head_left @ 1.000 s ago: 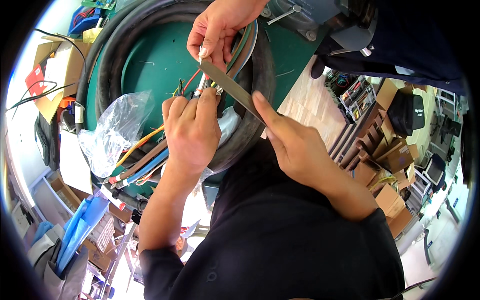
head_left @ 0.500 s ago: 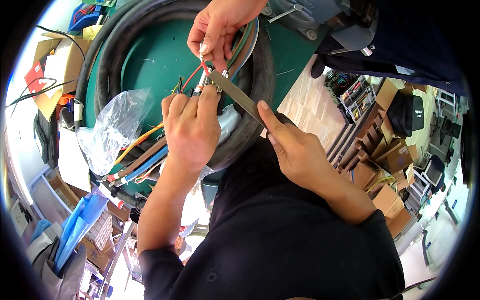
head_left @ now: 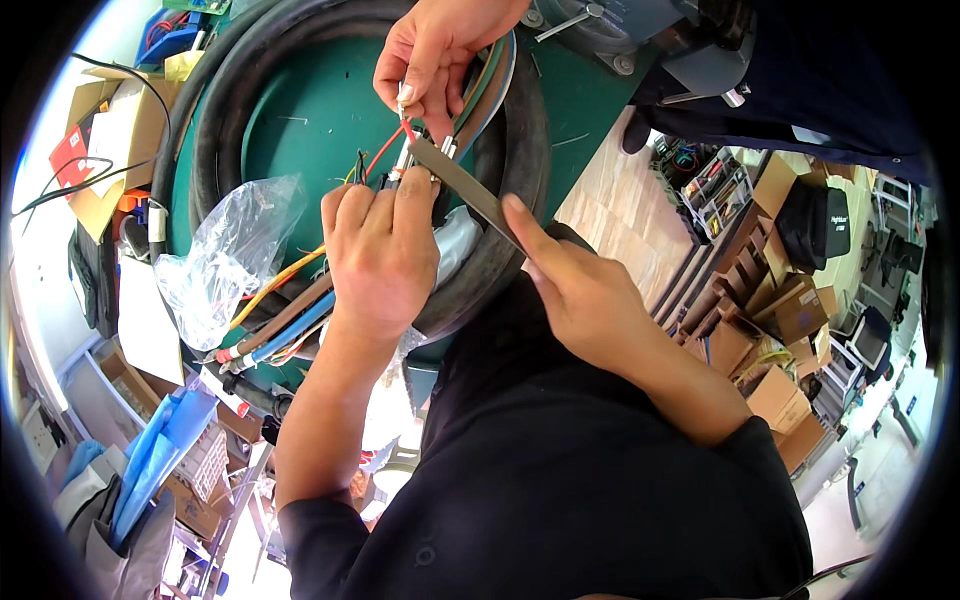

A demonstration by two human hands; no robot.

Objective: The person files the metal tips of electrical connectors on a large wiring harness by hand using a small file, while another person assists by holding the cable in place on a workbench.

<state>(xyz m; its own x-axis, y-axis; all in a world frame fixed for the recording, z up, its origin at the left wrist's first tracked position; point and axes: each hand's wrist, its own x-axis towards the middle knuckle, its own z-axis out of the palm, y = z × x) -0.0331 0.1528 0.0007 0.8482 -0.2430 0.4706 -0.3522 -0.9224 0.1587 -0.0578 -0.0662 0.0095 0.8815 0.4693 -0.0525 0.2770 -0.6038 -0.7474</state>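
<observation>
My right hand (head_left: 585, 290) is closed around a flat file (head_left: 470, 192), index finger stretched along its flat side. The blade slants up and left, its tip by a red wire (head_left: 385, 150) and small metal parts. My left hand (head_left: 380, 245) pinches a metal connector (head_left: 400, 165); the fingers hide much of it, and I cannot tell exactly where the file touches. Another person's hand (head_left: 435, 60) comes in from the top and holds a small metal terminal (head_left: 402, 98) joined to the red wire. Bright metal pins (head_left: 447, 147) stand just right of my left fingertips.
Thick black cable (head_left: 222, 130) lies coiled on a green table (head_left: 310, 100). A clear plastic bag (head_left: 225, 260) and brown and blue wires (head_left: 290, 325) lie left of my left hand. A grey metal machine base (head_left: 600, 40) stands at the top right, near cardboard boxes (head_left: 800, 310).
The file and my right hand have shifted slightly up and to the left. My left hand and the other person's hand stay almost in place.
</observation>
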